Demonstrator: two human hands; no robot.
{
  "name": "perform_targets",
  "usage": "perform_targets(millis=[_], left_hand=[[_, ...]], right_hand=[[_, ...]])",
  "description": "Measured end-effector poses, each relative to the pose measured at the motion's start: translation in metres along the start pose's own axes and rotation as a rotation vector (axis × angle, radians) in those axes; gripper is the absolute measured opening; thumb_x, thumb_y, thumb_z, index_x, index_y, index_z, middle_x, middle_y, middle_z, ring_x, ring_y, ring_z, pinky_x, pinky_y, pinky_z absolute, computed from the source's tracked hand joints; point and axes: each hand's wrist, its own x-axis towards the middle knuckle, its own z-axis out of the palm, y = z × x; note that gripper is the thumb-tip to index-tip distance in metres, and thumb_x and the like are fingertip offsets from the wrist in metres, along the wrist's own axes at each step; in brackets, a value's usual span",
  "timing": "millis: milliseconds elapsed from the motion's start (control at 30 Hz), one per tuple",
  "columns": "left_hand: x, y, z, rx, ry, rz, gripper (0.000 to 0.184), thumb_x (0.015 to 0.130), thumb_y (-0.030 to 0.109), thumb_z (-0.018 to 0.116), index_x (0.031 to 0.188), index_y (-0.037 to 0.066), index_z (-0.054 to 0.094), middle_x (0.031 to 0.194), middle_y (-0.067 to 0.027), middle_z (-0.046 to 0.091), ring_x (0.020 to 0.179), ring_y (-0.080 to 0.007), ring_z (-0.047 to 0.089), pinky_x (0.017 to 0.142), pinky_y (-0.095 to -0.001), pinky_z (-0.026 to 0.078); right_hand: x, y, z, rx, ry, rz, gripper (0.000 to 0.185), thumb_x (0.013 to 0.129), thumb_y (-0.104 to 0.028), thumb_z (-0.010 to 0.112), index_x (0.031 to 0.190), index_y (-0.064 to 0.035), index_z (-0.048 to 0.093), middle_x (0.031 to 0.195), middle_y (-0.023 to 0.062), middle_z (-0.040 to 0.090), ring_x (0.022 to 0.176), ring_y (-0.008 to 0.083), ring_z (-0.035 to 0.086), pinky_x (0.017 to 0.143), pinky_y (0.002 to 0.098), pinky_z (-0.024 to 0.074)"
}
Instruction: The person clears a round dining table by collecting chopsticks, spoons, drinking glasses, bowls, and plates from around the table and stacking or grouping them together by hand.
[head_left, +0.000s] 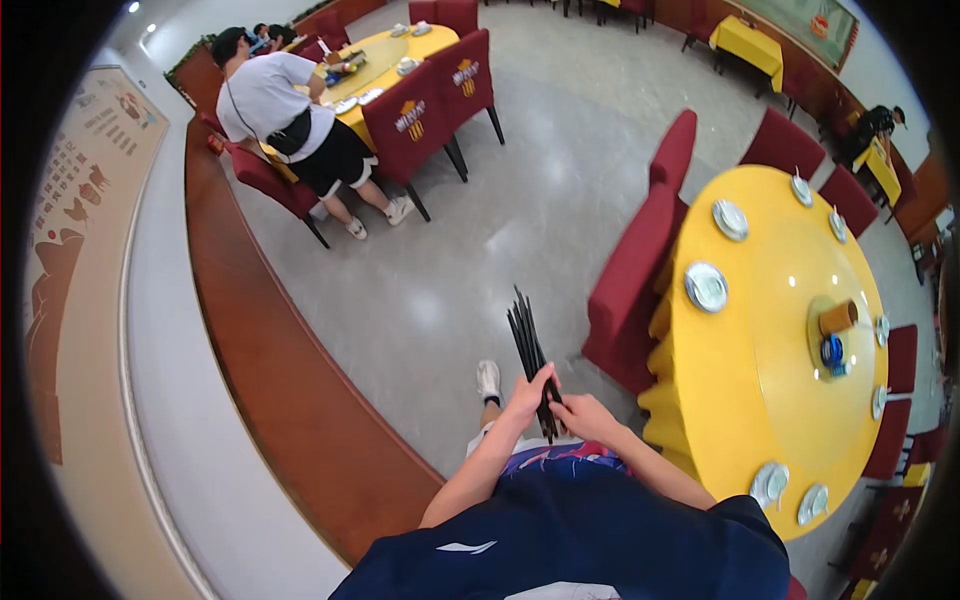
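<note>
A bundle of long black chopsticks (527, 335) stands out in front of my body, its far ends slightly fanned. My left hand (528, 394) is wrapped round the bundle below its middle, thumb along the top. Lower down, my right hand (586, 416) is closed with its fingertips at the near part of the same chopsticks. The fingers on the far side of the bundle are hidden.
To my right stands a round table with a yellow cloth (700, 420), place settings (707, 287), a brown cup-shaped holder (838, 318) and red chairs (640, 270). A wooden ledge (270, 390) runs along my left. Ahead, a person (285, 110) leans over another table (435, 42).
</note>
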Motion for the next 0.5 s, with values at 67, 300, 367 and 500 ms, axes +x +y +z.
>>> perform_targets(millis=[67,300,367,500], left_hand=[[0.038,0.012,-0.03,-0.02,-0.021,-0.037,0.037,0.094,0.038,0.058,0.074,0.007,0.061,0.077,-0.0059,0.065,0.07,-0.0127,0.057,0.065,-0.0287,0.045],[0.149,0.157,-0.065,-0.113,-0.281,-0.181,0.028,0.093,0.03,0.058,0.078,0.007,0.052,0.096,-0.018,0.069,0.081,-0.0207,0.062,0.079,-0.0362,0.052],[0.179,0.163,-0.062,-0.185,-0.272,-0.19,0.03,0.093,0.028,0.059,0.075,0.004,0.054,0.08,-0.0119,0.067,0.067,-0.0189,0.061,0.067,-0.0358,0.053],[0.227,0.203,-0.052,-0.191,-0.605,-0.288,0.026,0.094,0.021,0.058,0.073,0.01,0.049,0.056,0.0008,0.044,0.05,-0.0125,0.048,0.056,-0.0328,0.047]], right_hand=[[0.044,-0.01,0.005,-0.263,-0.031,-0.087,0.036,0.099,-0.03,0.049,0.087,0.0007,0.062,0.066,0.0116,0.065,0.055,0.0224,0.065,0.056,0.0372,0.0524],[0.166,-0.128,-0.044,-0.447,0.011,0.078,0.043,0.098,-0.037,0.05,0.081,-0.0002,0.065,0.062,0.0133,0.064,0.058,0.0261,0.068,0.059,0.0363,0.0537],[0.178,-0.157,-0.067,-0.481,0.151,0.16,0.047,0.097,-0.039,0.053,0.074,0.0011,0.064,0.059,0.0116,0.063,0.057,0.0208,0.067,0.057,0.0336,0.0525],[0.235,-0.116,-0.126,0.344,0.608,0.225,0.044,0.096,-0.048,0.052,0.103,-0.0044,0.061,0.088,0.0087,0.068,0.073,0.0161,0.066,0.064,0.0309,0.0519]])
